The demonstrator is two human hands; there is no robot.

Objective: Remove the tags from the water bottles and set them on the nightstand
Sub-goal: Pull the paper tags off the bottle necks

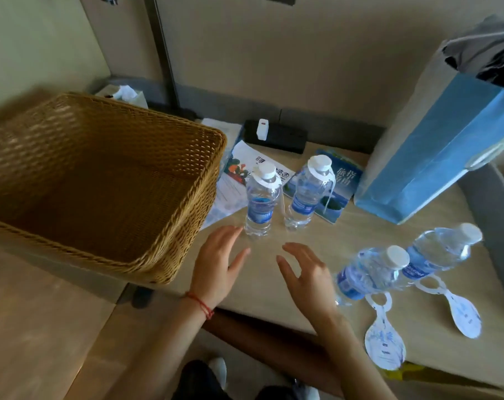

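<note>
Two clear water bottles stand upright on the nightstand (274,287), each with a white tag still around its neck: one at the left (261,200) and one at the right (309,194). Two more bottles (369,272) (441,249) stand at the right without tags. In front of these two lie two white spoon-shaped tags (383,339) (461,310), flat on the nightstand. My left hand (220,267) is open just below the left tagged bottle, fingertips near its base. My right hand (305,272) is open beside it, holding nothing.
A large woven basket (187,232) stands at the left and overhangs the nightstand. Leaflets (239,168) and a blue booklet (343,180) lie behind the bottles, with a black box and white charger (262,129) at the wall. A blue paper bag (435,157) leans at the right.
</note>
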